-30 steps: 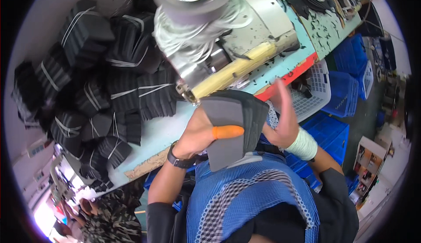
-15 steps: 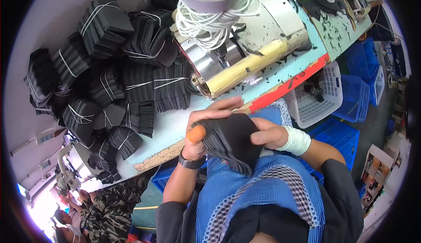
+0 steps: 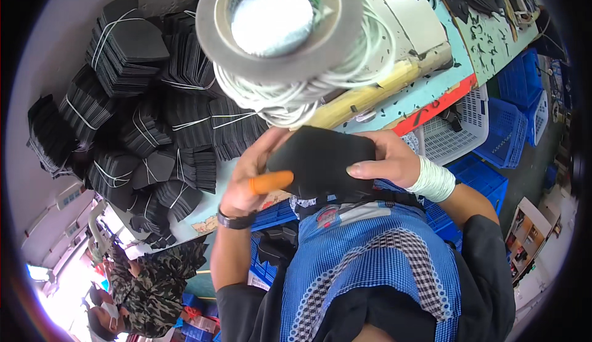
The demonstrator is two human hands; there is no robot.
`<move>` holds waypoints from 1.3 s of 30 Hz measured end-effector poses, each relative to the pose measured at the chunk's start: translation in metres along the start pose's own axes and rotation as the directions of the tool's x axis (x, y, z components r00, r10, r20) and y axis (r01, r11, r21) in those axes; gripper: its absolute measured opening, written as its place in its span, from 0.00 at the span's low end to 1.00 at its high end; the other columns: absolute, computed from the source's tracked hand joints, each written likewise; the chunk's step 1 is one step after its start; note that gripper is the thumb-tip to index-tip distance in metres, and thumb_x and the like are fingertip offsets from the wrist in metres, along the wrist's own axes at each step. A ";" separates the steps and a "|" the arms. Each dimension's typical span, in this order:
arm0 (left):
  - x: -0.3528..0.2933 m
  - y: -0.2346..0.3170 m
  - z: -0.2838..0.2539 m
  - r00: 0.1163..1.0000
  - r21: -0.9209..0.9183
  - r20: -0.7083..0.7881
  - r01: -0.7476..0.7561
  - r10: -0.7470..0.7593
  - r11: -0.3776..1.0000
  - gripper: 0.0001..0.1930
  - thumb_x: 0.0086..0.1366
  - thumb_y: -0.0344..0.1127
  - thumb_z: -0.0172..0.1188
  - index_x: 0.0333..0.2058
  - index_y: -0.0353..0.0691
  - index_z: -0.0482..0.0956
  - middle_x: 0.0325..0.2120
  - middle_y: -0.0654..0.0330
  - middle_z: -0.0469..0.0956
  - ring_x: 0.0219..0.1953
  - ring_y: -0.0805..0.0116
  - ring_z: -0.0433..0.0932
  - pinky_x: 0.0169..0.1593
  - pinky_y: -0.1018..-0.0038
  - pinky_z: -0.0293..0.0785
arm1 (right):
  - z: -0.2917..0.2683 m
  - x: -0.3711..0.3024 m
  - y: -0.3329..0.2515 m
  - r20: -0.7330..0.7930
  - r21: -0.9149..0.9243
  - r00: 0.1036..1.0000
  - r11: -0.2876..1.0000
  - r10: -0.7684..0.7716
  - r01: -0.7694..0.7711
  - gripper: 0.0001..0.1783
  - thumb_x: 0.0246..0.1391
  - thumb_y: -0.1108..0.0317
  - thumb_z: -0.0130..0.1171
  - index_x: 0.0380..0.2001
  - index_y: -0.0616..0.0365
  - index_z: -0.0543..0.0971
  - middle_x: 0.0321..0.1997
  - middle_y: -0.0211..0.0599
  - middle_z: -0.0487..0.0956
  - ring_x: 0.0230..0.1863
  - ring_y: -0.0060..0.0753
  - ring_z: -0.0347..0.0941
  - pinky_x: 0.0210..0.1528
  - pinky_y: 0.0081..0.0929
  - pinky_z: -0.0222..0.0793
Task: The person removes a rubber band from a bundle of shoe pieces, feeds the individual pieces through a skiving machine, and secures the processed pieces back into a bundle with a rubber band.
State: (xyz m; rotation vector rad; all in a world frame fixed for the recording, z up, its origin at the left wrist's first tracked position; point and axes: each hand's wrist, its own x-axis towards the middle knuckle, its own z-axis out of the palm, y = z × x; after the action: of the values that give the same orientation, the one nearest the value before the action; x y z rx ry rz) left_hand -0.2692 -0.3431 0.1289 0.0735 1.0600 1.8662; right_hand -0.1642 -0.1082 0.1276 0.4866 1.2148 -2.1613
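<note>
A stack of black flat sheet pieces (image 3: pixel 324 163) is held between both hands, above my lap and close to the table's front edge. My left hand (image 3: pixel 246 175) is closed on its left side, with an orange finger cot (image 3: pixel 271 183) on the thumb. On the opposite side, my right hand (image 3: pixel 394 160) grips the stack, its thumb lying on the top face. Many loops of white band (image 3: pixel 435 180) wrap my right wrist. The fingers under the stack are hidden.
Banded bundles of black pieces (image 3: pixel 145 126) are heaped on the table at left. A tape roll (image 3: pixel 213 30) and coiled white cord (image 3: pixel 296 101) rise before the machine with a yellow roller (image 3: pixel 364 98). Baskets (image 3: pixel 456 135) stand right; another person (image 3: pixel 154 286) sits at lower left.
The stack has turned so its broad face points up, and its fanned edges no longer show. My left hand has shifted left. The tape roll and cord appear larger and nearer.
</note>
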 end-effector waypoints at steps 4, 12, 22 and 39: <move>0.018 0.009 -0.014 0.899 0.350 -0.301 0.414 -0.318 0.840 0.26 0.62 0.31 0.58 0.57 0.24 0.66 0.48 0.51 0.76 0.48 0.67 0.77 0.54 0.75 0.71 | -0.009 0.015 0.002 -0.093 -0.056 0.991 0.994 0.092 -0.097 0.23 0.52 0.66 0.63 0.48 0.71 0.75 0.40 0.37 0.81 0.40 0.23 0.76 0.44 0.23 0.72; 0.012 -0.017 -0.026 0.871 0.195 -0.446 0.321 -0.208 0.927 0.15 0.67 0.29 0.55 0.51 0.31 0.75 0.44 0.55 0.79 0.46 0.68 0.78 0.51 0.74 0.74 | -0.024 0.018 -0.005 -0.182 -0.290 0.980 0.957 -0.074 0.018 0.21 0.51 0.60 0.63 0.41 0.68 0.79 0.35 0.38 0.82 0.36 0.22 0.76 0.38 0.22 0.71; 0.032 0.013 -0.002 0.891 0.190 -0.389 0.328 -0.235 0.925 0.14 0.62 0.26 0.49 0.43 0.25 0.79 0.39 0.55 0.81 0.40 0.72 0.78 0.47 0.79 0.72 | -0.012 0.011 -0.025 -0.285 -0.137 0.956 0.984 0.067 -0.110 0.21 0.49 0.66 0.63 0.44 0.71 0.77 0.40 0.42 0.81 0.39 0.29 0.78 0.45 0.25 0.73; 0.021 0.013 -0.013 0.911 0.027 -0.272 0.331 -0.311 0.943 0.21 0.64 0.28 0.56 0.55 0.27 0.70 0.53 0.53 0.74 0.53 0.67 0.73 0.58 0.72 0.67 | -0.003 0.000 -0.030 -0.366 -0.171 0.929 0.985 -0.059 -0.004 0.19 0.51 0.68 0.62 0.44 0.68 0.77 0.41 0.37 0.81 0.41 0.24 0.75 0.46 0.23 0.70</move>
State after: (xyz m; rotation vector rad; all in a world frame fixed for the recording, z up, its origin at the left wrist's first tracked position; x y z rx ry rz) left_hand -0.2955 -0.3376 0.1226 -0.3012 1.2397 1.5646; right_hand -0.1844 -0.0933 0.1450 0.8353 1.6004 -2.0217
